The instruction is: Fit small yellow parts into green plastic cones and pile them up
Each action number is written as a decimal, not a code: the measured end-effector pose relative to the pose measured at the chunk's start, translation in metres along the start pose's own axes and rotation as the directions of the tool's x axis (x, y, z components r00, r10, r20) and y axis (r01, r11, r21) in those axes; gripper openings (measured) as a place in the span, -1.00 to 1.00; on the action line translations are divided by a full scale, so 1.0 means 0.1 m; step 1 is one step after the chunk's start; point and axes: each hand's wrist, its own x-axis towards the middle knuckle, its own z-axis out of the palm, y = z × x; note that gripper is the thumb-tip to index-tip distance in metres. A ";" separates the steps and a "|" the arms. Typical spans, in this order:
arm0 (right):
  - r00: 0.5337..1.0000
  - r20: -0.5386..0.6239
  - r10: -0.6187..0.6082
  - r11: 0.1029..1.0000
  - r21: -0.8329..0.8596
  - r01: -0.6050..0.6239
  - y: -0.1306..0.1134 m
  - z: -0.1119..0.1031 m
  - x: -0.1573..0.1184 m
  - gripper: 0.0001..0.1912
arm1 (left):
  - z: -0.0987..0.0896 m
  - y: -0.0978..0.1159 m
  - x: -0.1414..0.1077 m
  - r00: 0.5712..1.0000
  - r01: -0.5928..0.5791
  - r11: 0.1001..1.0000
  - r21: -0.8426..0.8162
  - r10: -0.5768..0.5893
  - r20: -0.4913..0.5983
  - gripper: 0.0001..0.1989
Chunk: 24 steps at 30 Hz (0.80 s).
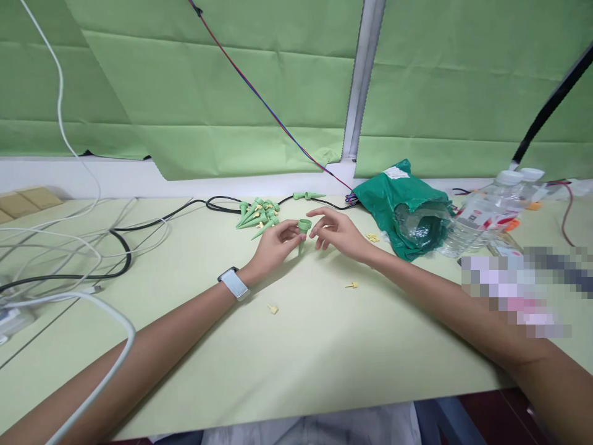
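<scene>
My left hand (277, 245), with a watch on its wrist, is closed around a green plant watering spike (304, 225). The spike stands roughly upright, its round open collar on top and its tapered point below. Just to the right, my right hand (337, 233) is open, fingers curved and apart, close to the spike; nothing shows in it. Behind my left hand lies a pile of similar green spikes (259, 213) with small yellow pieces among them. One yellow valve-like piece (352, 285) lies in front of my right hand, another yellow piece (273, 309) nearer me.
A torn green plastic bag (386, 194) stands right of my right hand, with clear water bottles (491, 207) beyond it. Several yellow pieces (372, 237) lie by the bag. Two more spikes (308, 195) lie at the back. Black and white cables (123, 250) tangle across the left side.
</scene>
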 end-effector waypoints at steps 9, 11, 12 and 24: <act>0.822 -0.306 0.480 0.143 -0.897 -0.417 0.12 -0.99 0.18 -0.98 | -0.03 -0.18 0.03 0.961 0.261 0.918 -0.299 -0.275 -0.007 -0.43; 0.770 -0.261 0.582 0.137 -0.902 -0.409 0.15 -1.09 0.18 -0.90 | -0.03 -0.18 0.03 0.962 0.261 0.911 -0.319 -0.275 0.003 -0.39; 0.750 -0.227 0.621 0.151 -0.905 -0.399 0.15 -1.12 0.17 -0.88 | -0.03 -0.18 0.03 0.962 0.260 0.910 -0.322 -0.273 0.006 -0.38; 0.787 -0.068 0.613 0.237 -0.935 -0.265 0.35 -1.04 0.19 -0.69 | -0.03 -0.17 0.02 0.959 0.275 0.889 -0.365 -0.281 0.039 -0.36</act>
